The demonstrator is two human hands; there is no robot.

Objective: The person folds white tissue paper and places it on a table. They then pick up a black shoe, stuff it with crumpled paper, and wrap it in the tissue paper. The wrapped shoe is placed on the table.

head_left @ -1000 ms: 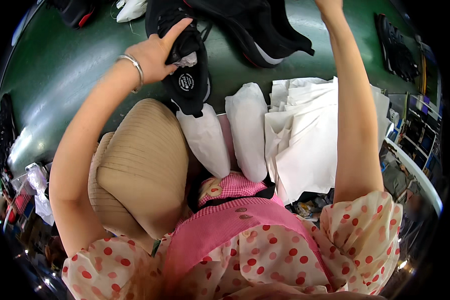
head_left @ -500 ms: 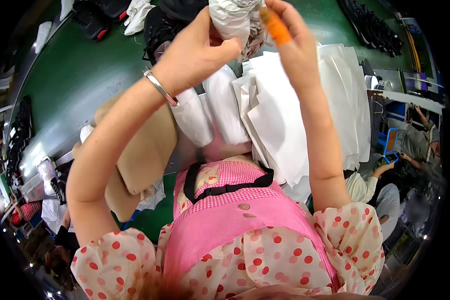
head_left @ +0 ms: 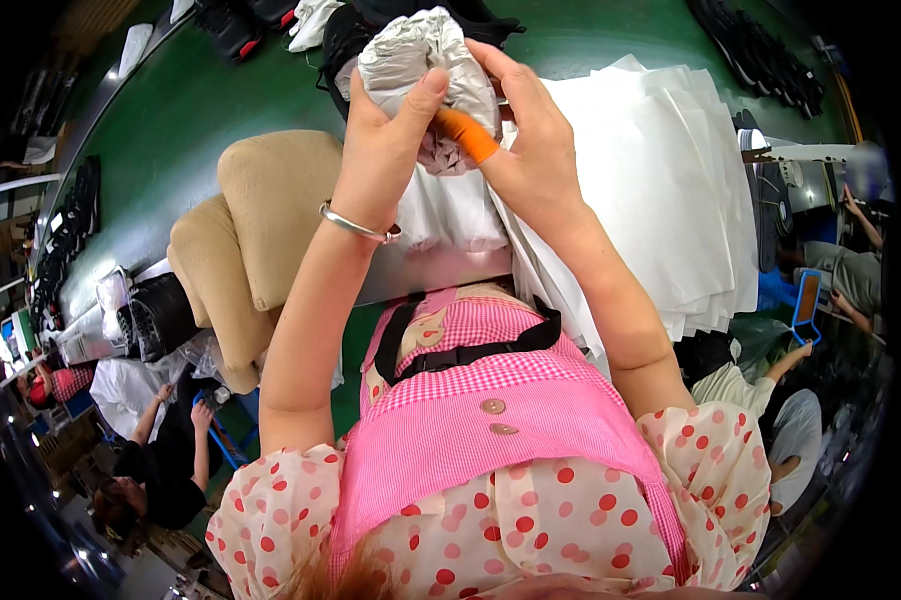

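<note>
A long green work surface (head_left: 200,110) runs from the near left to the far right and fills most of the view; the room around it is a workshop, with other people seated low at the left and right edges. On the right half of the surface lies one thick stack of white paper sheets (head_left: 670,200), fanned at its near edge. On the left lie two tan padded cushions (head_left: 270,215), one overlapping the other. Rows of dark shoes (head_left: 70,240) line the far left edge, too many and too small to count, and a second dark row (head_left: 760,55) sits at the far right. At least one black shoe (head_left: 345,35) rests at the far middle, partly hidden, with a white cloth (head_left: 310,15) beside it.

Both hands meet above the far middle of the surface around one crumpled wad of white tissue paper (head_left: 415,60). The wad is a lumpy ball, slightly taller than wide, its long axis running roughly near to far. The left hand (head_left: 385,150), with one silver bangle (head_left: 358,225) on the wrist, grips it from the left, thumb pressed on its front. The right hand (head_left: 530,140) clasps it from the right; its thumb wears one orange finger cover (head_left: 467,135) pointing left into the paper.
</note>
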